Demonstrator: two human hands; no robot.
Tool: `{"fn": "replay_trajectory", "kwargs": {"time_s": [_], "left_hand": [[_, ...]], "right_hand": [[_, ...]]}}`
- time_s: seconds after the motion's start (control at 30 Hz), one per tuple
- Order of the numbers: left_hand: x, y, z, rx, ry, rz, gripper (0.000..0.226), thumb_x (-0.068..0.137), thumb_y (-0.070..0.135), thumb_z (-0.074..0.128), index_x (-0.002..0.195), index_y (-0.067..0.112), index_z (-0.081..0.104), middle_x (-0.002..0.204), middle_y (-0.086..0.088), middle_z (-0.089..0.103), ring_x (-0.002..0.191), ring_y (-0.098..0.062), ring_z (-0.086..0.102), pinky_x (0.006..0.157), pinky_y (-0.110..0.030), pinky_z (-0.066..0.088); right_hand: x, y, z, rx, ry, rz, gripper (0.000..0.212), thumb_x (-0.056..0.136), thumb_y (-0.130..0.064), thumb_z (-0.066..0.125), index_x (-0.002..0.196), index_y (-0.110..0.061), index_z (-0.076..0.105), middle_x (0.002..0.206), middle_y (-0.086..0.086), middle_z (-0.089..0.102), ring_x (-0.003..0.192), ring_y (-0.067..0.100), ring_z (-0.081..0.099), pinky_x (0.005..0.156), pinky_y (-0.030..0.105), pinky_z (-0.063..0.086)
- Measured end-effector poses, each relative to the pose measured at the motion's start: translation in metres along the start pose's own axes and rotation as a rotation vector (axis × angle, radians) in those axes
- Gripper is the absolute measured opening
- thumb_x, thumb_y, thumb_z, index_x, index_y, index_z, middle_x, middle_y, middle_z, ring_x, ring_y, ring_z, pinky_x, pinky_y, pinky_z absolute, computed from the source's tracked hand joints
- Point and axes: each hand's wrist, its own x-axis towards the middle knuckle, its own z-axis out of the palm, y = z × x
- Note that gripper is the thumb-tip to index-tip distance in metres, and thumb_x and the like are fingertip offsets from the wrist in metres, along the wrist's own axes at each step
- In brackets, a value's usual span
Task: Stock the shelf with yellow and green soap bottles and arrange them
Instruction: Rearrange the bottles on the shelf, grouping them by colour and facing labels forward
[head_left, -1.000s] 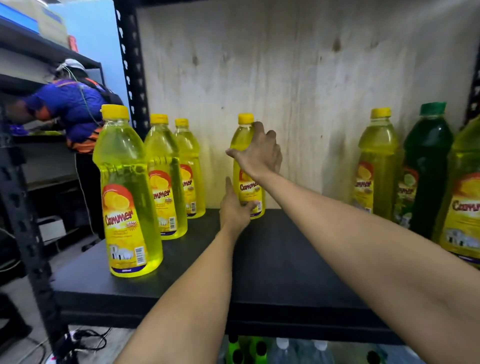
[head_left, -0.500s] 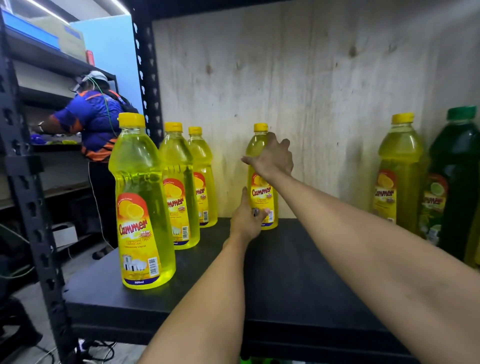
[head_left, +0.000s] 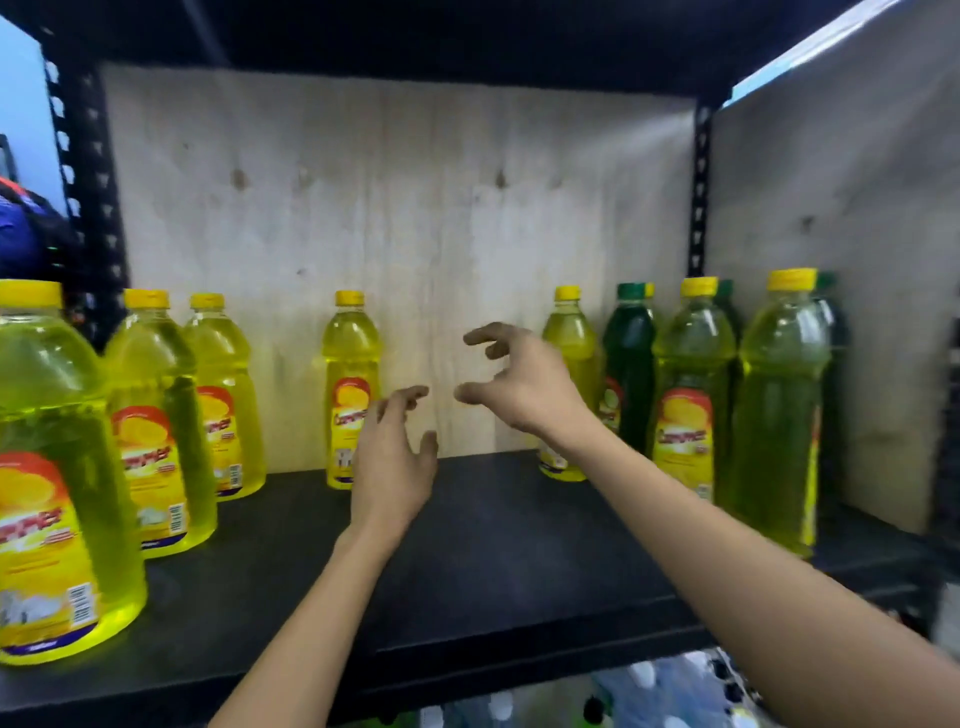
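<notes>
Reaching into the shelf bay, I hold both hands in mid-air above the black shelf board (head_left: 519, 561), each grip empty. My left hand (head_left: 392, 457) is spread, fingers apart and curled slightly forward, thumb out to the right; it overlaps the lower label of the lone yellow bottle (head_left: 349, 384) at the back, but whether it touches that bottle cannot be told from this view. My right hand (head_left: 524, 382) sits higher and to the right, its grip a loose open claw with fingers bent and thumb below, closed on nothing. It stands in front of the back right yellow bottle (head_left: 569, 332) and hides part of its body.

On the left, three yellow bottles run in a row from front to back: the near one (head_left: 52, 467), the second (head_left: 153, 426) and the third (head_left: 223, 395), all upright with yellow caps. On the right, a green bottle (head_left: 628, 358) stands just beside the back right yellow bottle, followed nearer the front by two yellow-capped bottles (head_left: 693, 389) and (head_left: 776, 415), with further green bottles partly hidden behind them. A pale plywood panel (head_left: 405, 208) closes the back, and a black perforated upright (head_left: 698, 197) marks the right rear corner. The middle of the board between the two groups is bare.
</notes>
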Motion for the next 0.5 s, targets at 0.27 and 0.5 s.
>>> {"fn": "replay_trajectory", "kwargs": {"time_s": [0.27, 0.5], "left_hand": [[-0.078, 0.122, 0.107, -0.388, -0.574, -0.221, 0.075, 0.076, 0.031, 0.083, 0.141, 0.021, 0.046, 0.126, 0.003, 0.060, 0.109, -0.012, 0.061, 0.092, -0.022, 0.049], [-0.101, 0.194, 0.143, -0.469, -0.497, -0.225, 0.083, 0.057, 0.054, 0.088, 0.127, 0.031, 0.051, 0.113, 0.008, 0.057, 0.099, -0.005, 0.059, 0.086, -0.026, 0.054]], "right_hand": [[-0.032, 0.063, -0.152, -0.318, 0.381, 0.018, 0.053, 0.073, -0.023, 0.081, 0.122, -0.025, 0.062, 0.115, 0.007, 0.056, 0.109, 0.029, 0.054, 0.088, 0.032, 0.044], [-0.027, 0.086, -0.202, -0.480, 0.529, 0.131, 0.054, 0.076, -0.028, 0.073, 0.127, -0.027, 0.056, 0.122, 0.012, 0.051, 0.113, 0.036, 0.045, 0.093, 0.041, 0.042]]}}
